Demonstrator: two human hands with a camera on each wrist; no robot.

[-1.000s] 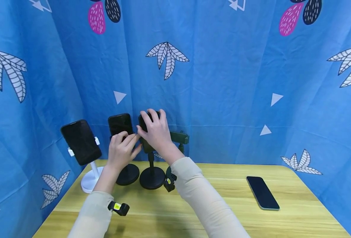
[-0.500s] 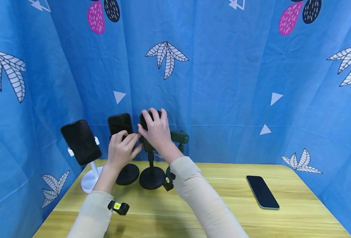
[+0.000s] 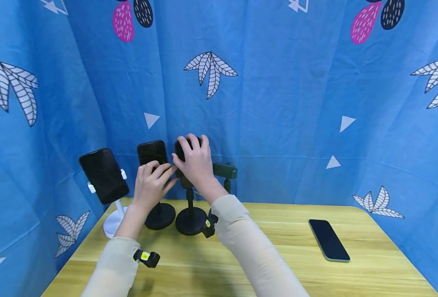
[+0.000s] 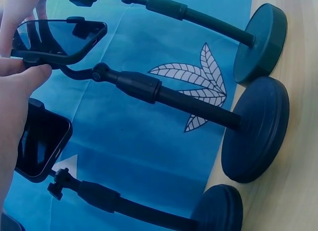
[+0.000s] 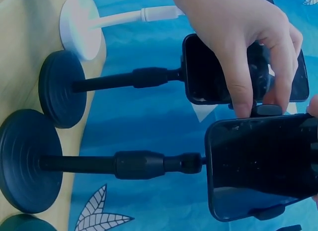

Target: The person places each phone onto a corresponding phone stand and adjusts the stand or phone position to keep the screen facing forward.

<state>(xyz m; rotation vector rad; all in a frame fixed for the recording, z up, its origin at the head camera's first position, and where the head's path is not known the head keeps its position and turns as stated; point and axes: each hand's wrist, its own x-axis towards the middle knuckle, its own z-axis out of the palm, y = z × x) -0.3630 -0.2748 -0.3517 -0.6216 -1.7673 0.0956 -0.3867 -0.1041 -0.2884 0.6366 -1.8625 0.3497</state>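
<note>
A black phone (image 5: 263, 166) sits in the clamp of a black phone stand (image 5: 139, 165), third from the left in a row. My right hand (image 3: 196, 163) grips the upper part of this phone from above, fingers over its top edge; only fingertips of it show in the right wrist view. On the phone's left side, my left hand (image 3: 150, 183) pinches the dark clamp arm (image 5: 268, 110) between thumb and fingers. The left wrist view has the phone (image 4: 74, 42) from below, with the left thumb pressed on the clamp. My left hand partly covers a second phone (image 3: 152, 152) behind it.
A white stand (image 3: 112, 225) at the far left carries a phone (image 3: 104, 175). The second black stand (image 3: 161, 216) is beside it. Right of my hands stands a dark green stand (image 3: 225, 170), holding no phone. Another phone (image 3: 328, 240) lies on the wooden table (image 3: 278, 247); a blue curtain (image 3: 286, 123) hangs behind.
The head view has shifted slightly. Both hands keep their places on the phone and the clamp.
</note>
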